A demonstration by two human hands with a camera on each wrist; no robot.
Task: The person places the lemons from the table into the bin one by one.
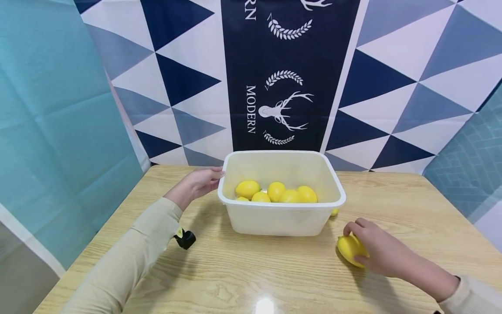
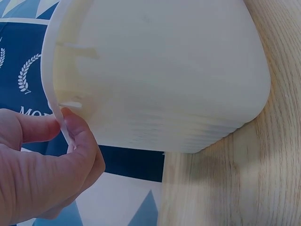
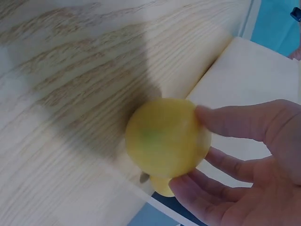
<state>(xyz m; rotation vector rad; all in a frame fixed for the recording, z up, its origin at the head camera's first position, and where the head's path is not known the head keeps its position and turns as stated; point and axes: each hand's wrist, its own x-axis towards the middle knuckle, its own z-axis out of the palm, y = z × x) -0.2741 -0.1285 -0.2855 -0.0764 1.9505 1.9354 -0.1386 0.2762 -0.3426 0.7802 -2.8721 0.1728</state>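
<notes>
A white plastic bin (image 1: 276, 220) stands on the table, with several yellow lemons (image 1: 248, 189) lying in its bottom. At its left end my left hand (image 1: 201, 182) pinches the rim; in the left wrist view, the thumb and fingers of this hand (image 2: 51, 165) grip the bin's edge (image 2: 48, 70) from both sides. To the right of the bin, my right hand (image 1: 378, 250) holds a lemon (image 1: 348, 249) between thumb and fingers, just over or on the tabletop; I cannot tell which. The right wrist view shows this lemon (image 3: 162, 139) close up, partly covered by the fingertips.
Another lemon (image 1: 334, 212) peeks out behind the bin's right side, mostly hidden. The wooden table (image 1: 235, 270) ends at a patterned cloth backdrop (image 1: 188, 87). A small black device (image 1: 185, 239) is at my left wrist. Teal cloth (image 1: 62, 109) hangs at the left.
</notes>
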